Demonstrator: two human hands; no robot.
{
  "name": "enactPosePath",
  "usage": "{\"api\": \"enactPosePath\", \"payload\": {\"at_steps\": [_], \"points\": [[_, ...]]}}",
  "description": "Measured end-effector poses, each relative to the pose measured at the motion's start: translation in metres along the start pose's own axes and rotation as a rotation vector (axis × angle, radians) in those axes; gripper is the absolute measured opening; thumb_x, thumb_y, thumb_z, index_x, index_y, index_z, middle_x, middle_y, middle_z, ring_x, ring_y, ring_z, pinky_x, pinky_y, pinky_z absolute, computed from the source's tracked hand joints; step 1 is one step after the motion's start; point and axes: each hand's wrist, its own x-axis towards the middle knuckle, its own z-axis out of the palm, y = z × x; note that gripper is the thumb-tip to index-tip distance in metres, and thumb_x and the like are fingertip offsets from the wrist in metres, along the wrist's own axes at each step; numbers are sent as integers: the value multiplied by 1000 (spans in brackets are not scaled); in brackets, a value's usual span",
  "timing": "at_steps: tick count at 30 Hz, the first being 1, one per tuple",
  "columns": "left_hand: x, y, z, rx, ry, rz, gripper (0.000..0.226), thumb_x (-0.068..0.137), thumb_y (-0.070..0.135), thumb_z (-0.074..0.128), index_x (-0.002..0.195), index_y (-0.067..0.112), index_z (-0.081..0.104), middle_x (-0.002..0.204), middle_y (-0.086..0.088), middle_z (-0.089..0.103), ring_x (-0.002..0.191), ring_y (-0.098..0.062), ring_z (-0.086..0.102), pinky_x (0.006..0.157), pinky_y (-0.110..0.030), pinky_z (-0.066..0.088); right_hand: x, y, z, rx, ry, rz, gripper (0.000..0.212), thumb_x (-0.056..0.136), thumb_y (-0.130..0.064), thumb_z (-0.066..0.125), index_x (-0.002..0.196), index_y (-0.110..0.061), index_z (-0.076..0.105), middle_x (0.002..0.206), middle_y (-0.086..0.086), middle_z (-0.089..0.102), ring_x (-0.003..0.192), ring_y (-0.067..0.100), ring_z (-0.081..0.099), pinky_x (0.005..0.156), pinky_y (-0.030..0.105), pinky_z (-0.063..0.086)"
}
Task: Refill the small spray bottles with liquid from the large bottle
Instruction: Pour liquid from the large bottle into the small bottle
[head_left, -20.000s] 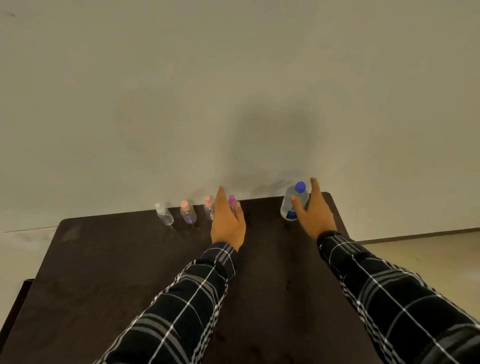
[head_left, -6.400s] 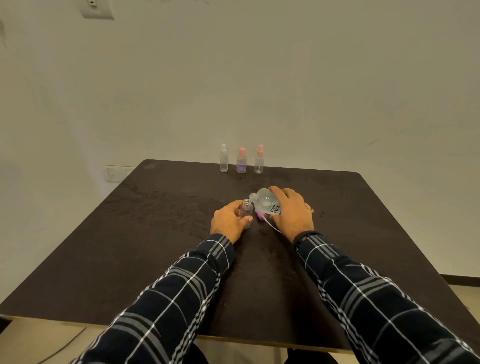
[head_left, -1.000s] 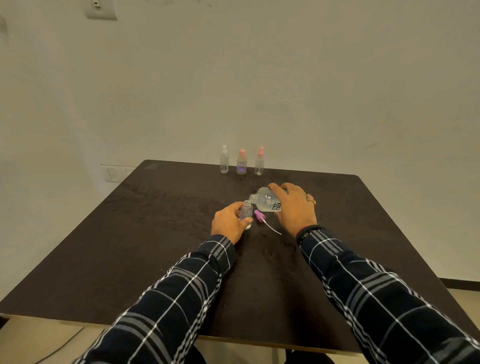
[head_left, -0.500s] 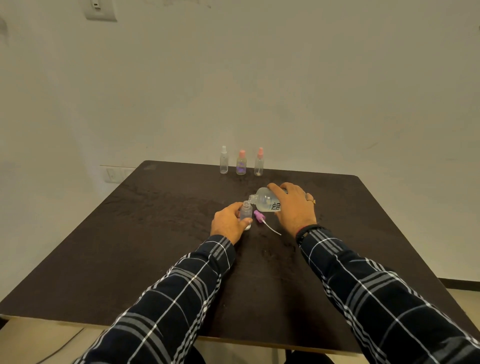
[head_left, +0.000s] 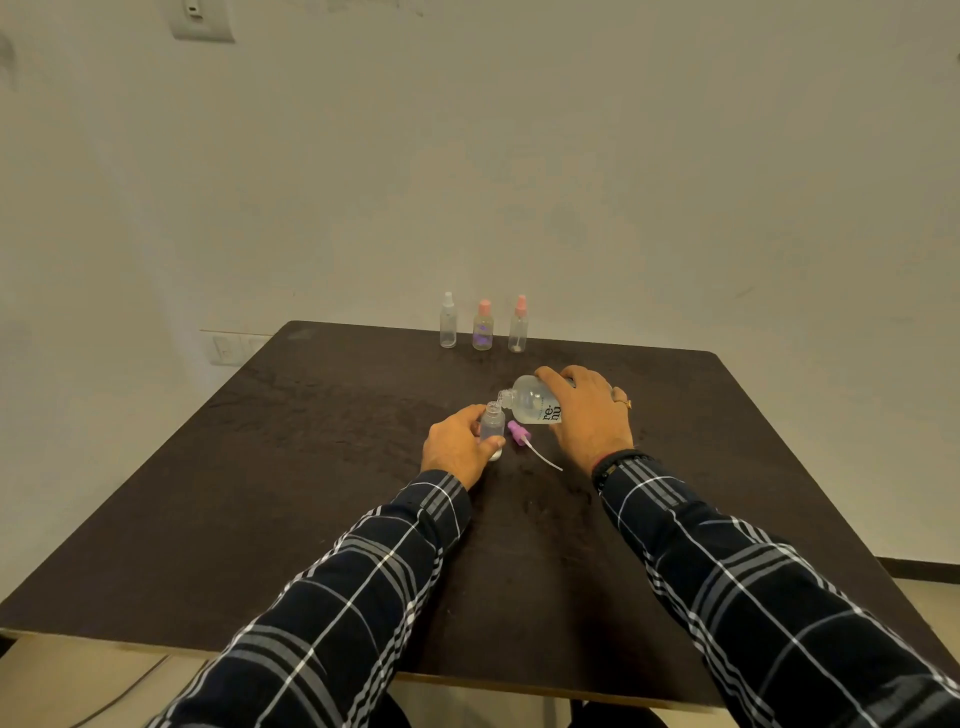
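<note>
**Q:** What lies nearest the viewer?
**A:** A plaid left sleeve (head_left: 332, 613) and a right sleeve (head_left: 753, 597), both reaching forward over a dark worktop (head_left: 260, 493).

**Q:** How does the left hand lie?
**A:** The left hand (head_left: 454, 449) rests near the worktop's middle. Its fingers and thumb are curled round the small bottle (head_left: 492, 423), which is clear, uncapped and upright, base on the worktop.

**Q:** What lies beside it?
**A:** Just right of the small bottle, a purple cap (head_left: 517, 431) lies on its side on the worktop. Its thin white tube points toward the right sleeve. Neither hand touches it.

**Q:** And the right hand?
**A:** The right hand (head_left: 587, 415) wears a ring (head_left: 622, 402) and, at the wrist, a dark bracelet (head_left: 613, 462). It grips the large bottle (head_left: 530, 402) from above, fingers wrapped over its body. That bottle is clear, uncapped and tipped nearly level. Its neck points left, the mouth just above the small bottle's mouth. Whether liquid runs cannot be told.

**Q:** What stands farther off?
**A:** At the far edge, well apart from the hands, three stand upright in a row without touching: a white-topped bottle (head_left: 448, 327), a tinted bottle (head_left: 482, 332) with a pink top, and a pink-topped bottle (head_left: 518, 330).

**Q:** And behind?
**A:** A pale wall (head_left: 519, 156), with a switch plate (head_left: 200, 18) high on the left and a socket (head_left: 228, 348) by the worktop's far left corner.
</note>
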Motion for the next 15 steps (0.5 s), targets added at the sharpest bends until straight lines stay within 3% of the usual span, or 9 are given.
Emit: {"api": "enactPosePath", "payload": {"at_steps": [15], "points": [[-1,0,0,-2,9,5,45,88,33,74,131,32,60,109,5,69,100,-17,67,96,-41,55,1,0,2,21,-14,10,71,87,-20,71,143,-42,33,143,2,41,137,28,36,112,66,28]]}}
